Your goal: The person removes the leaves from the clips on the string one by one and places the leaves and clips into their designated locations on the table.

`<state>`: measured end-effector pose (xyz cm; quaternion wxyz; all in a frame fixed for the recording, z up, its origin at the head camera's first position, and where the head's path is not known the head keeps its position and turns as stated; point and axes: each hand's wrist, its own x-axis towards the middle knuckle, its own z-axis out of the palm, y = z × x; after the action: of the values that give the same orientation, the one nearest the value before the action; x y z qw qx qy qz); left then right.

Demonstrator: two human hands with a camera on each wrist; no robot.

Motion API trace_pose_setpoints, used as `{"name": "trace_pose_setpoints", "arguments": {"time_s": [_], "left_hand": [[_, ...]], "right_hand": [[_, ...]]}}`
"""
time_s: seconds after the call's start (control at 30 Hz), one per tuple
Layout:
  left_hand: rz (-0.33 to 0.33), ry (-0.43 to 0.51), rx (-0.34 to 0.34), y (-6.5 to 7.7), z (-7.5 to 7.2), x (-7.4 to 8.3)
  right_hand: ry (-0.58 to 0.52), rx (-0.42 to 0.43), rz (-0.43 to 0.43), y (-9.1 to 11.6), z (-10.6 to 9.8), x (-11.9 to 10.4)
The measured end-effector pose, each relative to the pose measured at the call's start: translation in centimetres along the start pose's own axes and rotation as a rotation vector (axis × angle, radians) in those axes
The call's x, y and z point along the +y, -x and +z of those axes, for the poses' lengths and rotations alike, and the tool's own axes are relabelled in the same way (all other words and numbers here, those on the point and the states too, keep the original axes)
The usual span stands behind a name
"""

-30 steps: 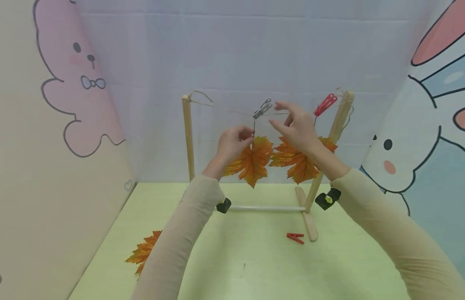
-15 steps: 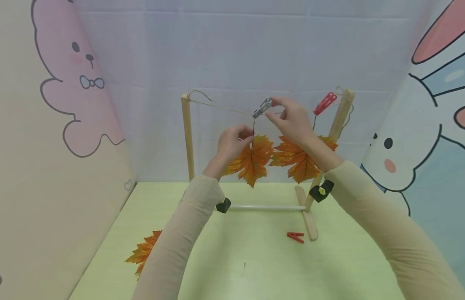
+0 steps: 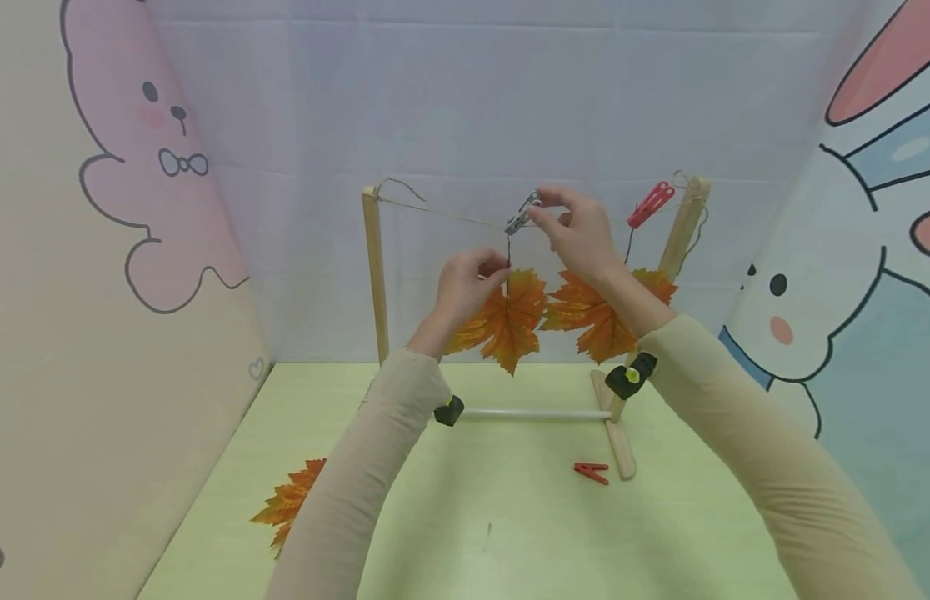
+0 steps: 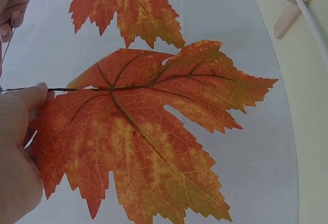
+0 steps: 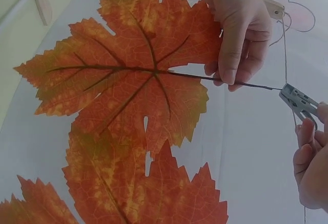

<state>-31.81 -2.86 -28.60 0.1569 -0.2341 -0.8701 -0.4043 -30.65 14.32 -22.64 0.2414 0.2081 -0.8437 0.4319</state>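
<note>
My left hand (image 3: pixel 471 287) pinches the dark stem (image 5: pixel 205 77) of an orange maple leaf (image 3: pixel 512 321) between thumb and fingers, just above the blade. Thumb and forefinger of my right hand (image 3: pixel 581 237) pinch the handles of a grey clothespin (image 3: pixel 519 215). Its nose sits at the string (image 5: pixel 285 49), with the stem's tip right at it. To the right, a second maple leaf (image 3: pixel 596 321) hangs by its stem from a red clothespin (image 3: pixel 651 205) on the same string, partly behind my right hand and wrist.
The string runs between two wooden posts (image 3: pixel 373 267) joined low down by a white rod (image 3: pixel 536 414). A red clothespin (image 3: pixel 591 472) lies on the pale green table (image 3: pixel 465 533) near the right foot. Another maple leaf (image 3: pixel 288 500) lies at the left, partly behind my left sleeve.
My right hand has moved left and its thumb and forefinger have closed on the grey clothespin's handles. The left hand has kept its pinch on the stem, nearly still.
</note>
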Motion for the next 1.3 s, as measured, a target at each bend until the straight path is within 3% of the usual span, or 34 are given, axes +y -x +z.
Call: {"name": "trace_pose_setpoints", "arguments": {"time_s": [0.37,0.73,1.1,1.3], "left_hand": [[-0.003,-0.039,-0.005,-0.1,0.2,0.1],[-0.039,-0.058,-0.03,0.0,0.2,0.3],[-0.014,-0.043,-0.04,0.3,0.4,-0.1],[-0.017,-0.037,-0.048,0.5,0.6,-0.2]], "right_hand": [[-0.152,0.041,0.057,0.1,0.1,-0.4],[-0.164,0.084,-0.007,0.1,0.0,-0.4],[-0.157,0.139,-0.045,0.0,-0.2,-0.9],[-0.198,0.161,-0.048,0.6,-0.7,-2.6]]}}
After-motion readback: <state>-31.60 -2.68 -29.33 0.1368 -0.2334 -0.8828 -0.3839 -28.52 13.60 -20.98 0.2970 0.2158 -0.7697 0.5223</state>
